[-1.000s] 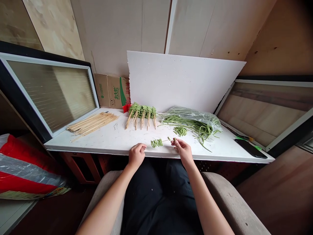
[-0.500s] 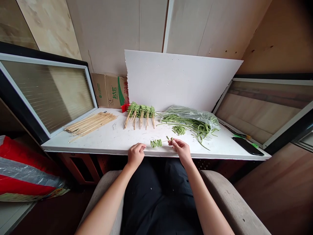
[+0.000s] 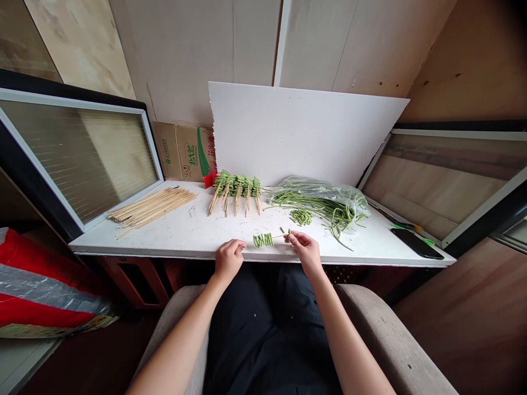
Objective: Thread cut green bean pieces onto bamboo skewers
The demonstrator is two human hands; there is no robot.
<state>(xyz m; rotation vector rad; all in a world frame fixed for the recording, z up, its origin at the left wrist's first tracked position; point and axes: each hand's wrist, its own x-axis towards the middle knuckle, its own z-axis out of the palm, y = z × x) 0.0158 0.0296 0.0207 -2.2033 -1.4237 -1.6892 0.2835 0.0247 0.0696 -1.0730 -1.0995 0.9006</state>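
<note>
My left hand [image 3: 229,258] is closed on the left end of a thin wooden skewer [image 3: 278,236], held level just above the front of the table. Several short pieces of green bean [image 3: 263,240] are threaded side by side along its middle. At the skewer's right end, my right hand [image 3: 303,249] pinches a short bean piece [image 3: 289,232] between thumb and fingers. A loose bean piece [image 3: 282,230] lies close to those fingertips. Behind the right hand is a small pile of cut bean pieces [image 3: 302,217].
Bare skewers [image 3: 154,208] lie at the left of the white table [image 3: 197,233]. Filled bean skewers [image 3: 237,185] are stacked at the back. Long beans [image 3: 313,203] spill from a clear plastic bag [image 3: 349,198]. A dark phone [image 3: 415,243] rests at the right.
Almost nothing differs. The hands, skewer and threaded bean pieces keep nearly the same places, and the whole view has shifted very slightly.
</note>
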